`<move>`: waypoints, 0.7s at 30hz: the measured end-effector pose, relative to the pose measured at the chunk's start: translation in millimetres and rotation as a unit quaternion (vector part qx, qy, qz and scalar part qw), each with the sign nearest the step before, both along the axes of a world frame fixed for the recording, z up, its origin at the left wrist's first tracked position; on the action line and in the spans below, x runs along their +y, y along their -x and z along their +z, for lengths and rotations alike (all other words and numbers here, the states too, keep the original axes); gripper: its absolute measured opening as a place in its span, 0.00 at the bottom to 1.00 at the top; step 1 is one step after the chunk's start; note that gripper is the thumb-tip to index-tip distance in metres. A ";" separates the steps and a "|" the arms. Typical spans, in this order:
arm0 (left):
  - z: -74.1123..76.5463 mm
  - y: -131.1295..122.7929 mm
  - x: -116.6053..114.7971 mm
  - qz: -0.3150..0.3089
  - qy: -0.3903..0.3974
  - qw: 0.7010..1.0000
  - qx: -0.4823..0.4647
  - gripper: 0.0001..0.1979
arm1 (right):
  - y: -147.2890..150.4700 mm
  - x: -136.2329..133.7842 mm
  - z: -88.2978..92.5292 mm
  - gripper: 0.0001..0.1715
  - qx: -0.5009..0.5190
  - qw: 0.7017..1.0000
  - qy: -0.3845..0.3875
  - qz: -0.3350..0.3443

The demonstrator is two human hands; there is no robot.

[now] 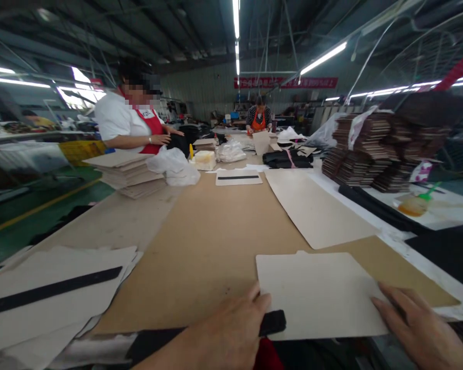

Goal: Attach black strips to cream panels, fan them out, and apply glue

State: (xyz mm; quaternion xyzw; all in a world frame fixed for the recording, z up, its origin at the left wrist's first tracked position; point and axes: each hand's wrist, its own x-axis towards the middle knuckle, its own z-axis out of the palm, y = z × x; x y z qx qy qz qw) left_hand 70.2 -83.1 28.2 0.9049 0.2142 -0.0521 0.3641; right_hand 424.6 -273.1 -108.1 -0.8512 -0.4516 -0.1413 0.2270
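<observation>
In front of me lies a light grey cardboard sheet (pixel 320 293), near the table's front edge. My left hand (pixel 231 324) is at its left edge, fingers bent. From under that hand juts the end of a black strip (pixel 273 322), overlapping the sheet's lower left corner; the hand appears closed on the strip, though the palm side is hidden. My right hand (pixel 416 318) grips the sheet's right edge. Left of my hands, more grey sheets (pixel 54 313) lie piled, the top one with a black strip (pixel 54 290) across it.
Brown board (pixel 200 236) covers the table. A large grey sheet (pixel 312 205) and a small sheet with a black strip (pixel 239 178) lie farther back. Cardboard stacks (pixel 127 174) and brown bundles (pixel 362 149) flank it; a green-handled brush (pixel 428 192) sits right. Two people work beyond.
</observation>
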 end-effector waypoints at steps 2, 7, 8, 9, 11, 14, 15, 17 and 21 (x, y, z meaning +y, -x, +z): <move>-6.7 30.8 3.2 0.070 -0.003 0.997 -0.009 0.28 | 40.5 17.9 5.2 0.23 0.005 0.998 -0.027 0.062; -19.2 86.8 18.4 0.199 -0.045 0.979 0.003 0.28 | 102.7 61.5 18.5 0.18 -0.032 0.990 -0.022 0.138; -17.6 93.4 21.0 0.237 -0.068 0.969 0.008 0.27 | 107.9 67.5 21.2 0.17 -0.046 0.985 -0.010 0.167; -14.2 98.4 23.0 0.277 -0.086 0.957 0.010 0.26 | 111.8 72.7 24.1 0.17 -0.060 0.980 -0.004 0.189; -4.7 103.2 25.5 0.336 -0.078 0.938 0.007 0.23 | 118.6 81.9 31.7 0.19 -0.073 0.976 -0.028 0.205; 6.1 97.9 28.8 0.336 0.101 0.935 -0.045 0.21 | 137.9 95.1 49.1 0.18 -0.015 0.960 -0.116 0.255; 6.5 93.6 30.4 0.329 0.183 0.924 -0.070 0.22 | 148.2 99.5 56.6 0.16 0.019 0.946 -0.134 0.296; 2.4 83.1 33.7 0.322 0.324 0.882 -0.120 0.23 | 173.1 108.3 72.6 0.12 0.084 0.914 -0.146 0.369; -11.8 63.2 36.0 0.311 0.447 0.820 -0.174 0.21 | 219.5 126.5 94.4 0.18 0.158 0.883 -0.135 0.421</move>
